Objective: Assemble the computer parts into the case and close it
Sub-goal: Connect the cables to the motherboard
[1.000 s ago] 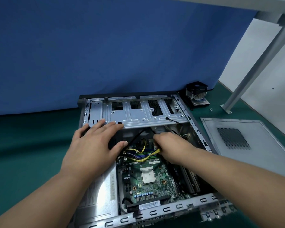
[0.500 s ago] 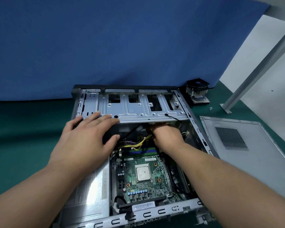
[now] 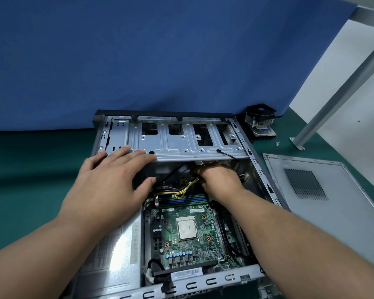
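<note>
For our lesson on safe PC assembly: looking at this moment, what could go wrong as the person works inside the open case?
1. The right hand reaches under the silver metal drive cage among the yellow cables; a sharp edge could scrape it or snag a wire.
2. The bare silver processor on the green motherboard sits uncovered; the black cooler fan is outside, so a loose cable could foul it.

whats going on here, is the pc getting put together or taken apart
A person is working inside an open computer case lying on a green table. The left hand rests flat on the metal drive cage, while the right hand reaches under it, by the yellow cables. The motherboard sits inside with its processor bare. The cooler fan and side panel lie outside.
</note>
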